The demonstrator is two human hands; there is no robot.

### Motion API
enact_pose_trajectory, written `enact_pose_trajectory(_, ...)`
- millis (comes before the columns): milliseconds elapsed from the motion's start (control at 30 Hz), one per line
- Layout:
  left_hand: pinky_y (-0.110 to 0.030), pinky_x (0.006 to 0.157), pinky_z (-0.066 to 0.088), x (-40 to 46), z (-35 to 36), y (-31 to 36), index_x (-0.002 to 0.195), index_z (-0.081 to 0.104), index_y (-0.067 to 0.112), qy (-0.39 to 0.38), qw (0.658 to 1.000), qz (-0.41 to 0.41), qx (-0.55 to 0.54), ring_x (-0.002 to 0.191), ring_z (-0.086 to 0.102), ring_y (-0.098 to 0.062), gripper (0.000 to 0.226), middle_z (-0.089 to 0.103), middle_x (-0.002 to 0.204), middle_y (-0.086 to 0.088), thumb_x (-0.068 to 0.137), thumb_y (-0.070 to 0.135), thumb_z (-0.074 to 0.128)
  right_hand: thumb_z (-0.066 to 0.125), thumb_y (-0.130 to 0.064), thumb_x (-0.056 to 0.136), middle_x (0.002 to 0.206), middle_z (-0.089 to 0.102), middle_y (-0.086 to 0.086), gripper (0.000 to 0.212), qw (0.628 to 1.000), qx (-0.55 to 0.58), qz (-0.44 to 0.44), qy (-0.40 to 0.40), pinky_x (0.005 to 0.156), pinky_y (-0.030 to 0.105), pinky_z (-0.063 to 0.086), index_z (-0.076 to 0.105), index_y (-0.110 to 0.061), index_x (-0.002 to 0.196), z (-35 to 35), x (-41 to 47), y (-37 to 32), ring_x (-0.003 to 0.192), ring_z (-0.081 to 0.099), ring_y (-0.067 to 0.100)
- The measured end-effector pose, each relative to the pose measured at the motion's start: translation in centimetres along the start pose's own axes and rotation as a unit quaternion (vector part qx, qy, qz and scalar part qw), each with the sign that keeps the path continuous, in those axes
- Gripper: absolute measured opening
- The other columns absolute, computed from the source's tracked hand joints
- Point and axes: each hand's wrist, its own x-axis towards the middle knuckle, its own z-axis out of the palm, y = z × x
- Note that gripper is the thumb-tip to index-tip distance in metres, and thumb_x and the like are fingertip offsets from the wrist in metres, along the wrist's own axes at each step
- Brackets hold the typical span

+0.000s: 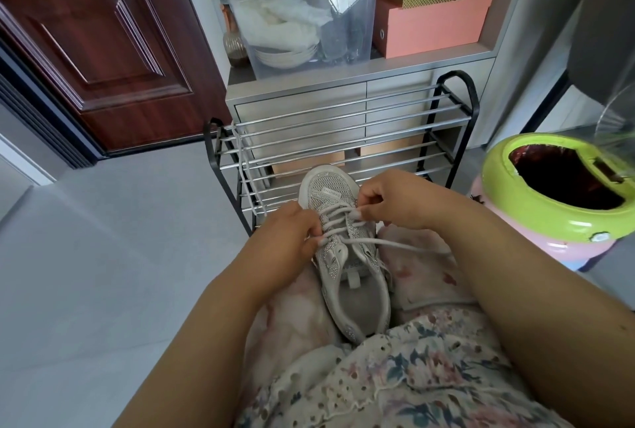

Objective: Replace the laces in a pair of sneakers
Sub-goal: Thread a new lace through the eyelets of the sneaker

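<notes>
Floral dress (395,376) nearest cam, sneaker (343,256) on lap, toe pointing far.
L hand (288,235) fingers curled, pinching lace (340,221) at left eyelets; R hand (395,201) fingers curled, pinching lace on right side. Loose lace end trails right over knee. 2nd lace (245,166) draped on rack (343,139) beyond. Green-rim bin (522,208) far right.

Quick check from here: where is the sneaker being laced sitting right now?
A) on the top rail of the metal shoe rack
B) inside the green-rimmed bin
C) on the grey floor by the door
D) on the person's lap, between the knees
D: the sneaker lies on the lap between the knees, toe towards the shoe rack, while the left hand and right hand pinch its lace.
</notes>
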Motion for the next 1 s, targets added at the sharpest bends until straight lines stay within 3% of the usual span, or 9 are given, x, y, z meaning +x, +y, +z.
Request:
enact_pose_trajectory(167, -0.014, 0.059, 0.043, -0.9, -2.2, -0.5, 0.073, 0.049, 0.028, -0.024, 0.998, -0.006, -0.055, 0.075, 0.048, -0.001, 0.020, 0.047, 0.087, 0.006, 0.091, 0.023, 0.057, 0.072, -0.034, 0.081, 0.068, 0.062, -0.005, 0.017, 1.000, -0.003, -0.010, 0.002, 0.071, 0.037, 0.053, 0.067, -0.017, 0.078, -0.1, 0.0, -0.1, 0.064, 0.057, 0.013)
enact_pose_trajectory(233, -0.017, 0.060, 0.038, -1.4, -3.3, -0.5, 0.071, 0.048, 0.026, -0.023, 0.998, -0.018, -0.055, 0.070, 0.047, -0.003, 0.021, 0.049, 0.084, 0.005, 0.089, 0.020, 0.056, 0.072, -0.035, 0.080, 0.066, 0.061, -0.007, 0.017, 1.000, -0.007, -0.012, -0.006, 0.072, 0.037, 0.053, 0.067, -0.018, 0.077, -0.2, 0.0, 0.1, 0.064, 0.058, 0.013)
enact_pose_trajectory(333, -0.035, 0.061, 0.046, -1.8, -4.1, -0.5, 0.071, 0.051, 0.020, -0.034, 0.995, -0.053, -0.082, 0.065, 0.049, -0.013, 0.019, 0.054, 0.078, 0.000, 0.089, 0.019, 0.055, 0.072, -0.038, 0.080, 0.063, 0.061, -0.008, 0.020, 1.000, -0.005, -0.006, -0.022, 0.066, 0.034, 0.052, 0.065, -0.021, 0.072, -0.4, -0.4, -0.2, 0.064, 0.061, 0.014)
enact_pose_trajectory(500, -0.032, 0.055, 0.045, -2.0, -3.8, -0.3, 0.077, 0.059, 0.021, -0.028, 0.982, -0.094, -0.159, 0.052, 0.050, -0.007, 0.013, 0.062, 0.062, 0.005, 0.090, 0.022, 0.062, 0.071, -0.049, 0.077, 0.058, 0.060, -0.012, 0.031, 0.992, 0.000, 0.021, -0.123, 0.055, 0.016, 0.042, 0.067, -0.019, 0.072, -0.8, -1.3, -1.1, 0.056, 0.056, 0.002)
enact_pose_trajectory(600, -0.044, 0.064, 0.049, -1.7, -4.0, -0.1, 0.090, 0.063, 0.025, -0.014, 0.959, -0.102, -0.265, 0.062, 0.058, -0.032, 0.006, 0.069, 0.068, -0.005, 0.086, 0.026, 0.067, 0.072, -0.040, 0.079, 0.060, 0.061, -0.010, 0.025, 0.993, 0.003, 0.018, -0.119, 0.055, 0.016, 0.042, 0.066, -0.017, 0.072, -0.8, -1.5, -1.3, 0.054, 0.054, 0.000)
enact_pose_trajectory(667, -0.055, 0.075, 0.051, -1.6, -4.5, 0.5, 0.094, 0.063, 0.021, 0.013, 0.923, -0.099, -0.372, 0.066, 0.059, -0.042, 0.010, 0.069, 0.070, -0.011, 0.085, 0.018, 0.068, 0.071, -0.029, 0.081, 0.061, 0.060, -0.010, 0.017, 0.997, 0.022, 0.001, -0.068, 0.054, 0.015, 0.040, 0.067, -0.014, 0.075, -0.8, -1.5, -1.6, 0.050, 0.050, -0.003)
enact_pose_trajectory(767, -0.039, 0.071, 0.053, -1.0, -5.0, 2.2, 0.096, 0.058, 0.008, 0.038, 0.828, -0.096, -0.552, 0.058, 0.058, -0.019, 0.011, 0.060, 0.066, -0.006, 0.090, 0.001, 0.054, 0.072, -0.028, 0.081, 0.065, 0.059, -0.006, 0.015, 0.994, 0.103, -0.041, -0.027, 0.055, 0.014, 0.039, 0.070, -0.013, 0.083, -0.7, -1.7, -2.7, 0.055, 0.048, 0.002)
enact_pose_trajectory(900, -0.027, 0.063, 0.054, 0.1, -6.0, 4.1, 0.097, 0.057, 0.008, 0.054, 0.684, -0.066, -0.725, 0.064, 0.055, -0.013, 0.014, 0.059, 0.074, -0.005, 0.087, 0.002, 0.048, 0.072, -0.027, 0.082, 0.063, 0.056, -0.004, 0.022, 0.979, 0.169, -0.081, -0.077, 0.055, 0.019, 0.040, 0.069, -0.019, 0.102, 0.2, -1.8, -4.4, 0.055, 0.049, 0.007)
enact_pose_trajectory(1000, -0.027, 0.067, 0.054, 0.6, -6.6, 4.8, 0.096, 0.059, 0.008, 0.068, 0.634, -0.047, -0.769, 0.070, 0.058, -0.014, 0.015, 0.059, 0.078, -0.006, 0.088, 0.003, 0.047, 0.069, -0.025, 0.085, 0.067, 0.056, 0.010, 0.015, 0.978, 0.154, -0.105, -0.091, 0.055, 0.025, 0.041, 0.068, -0.016, 0.096, 1.1, -1.7, -5.0, 0.055, 0.049, 0.011)
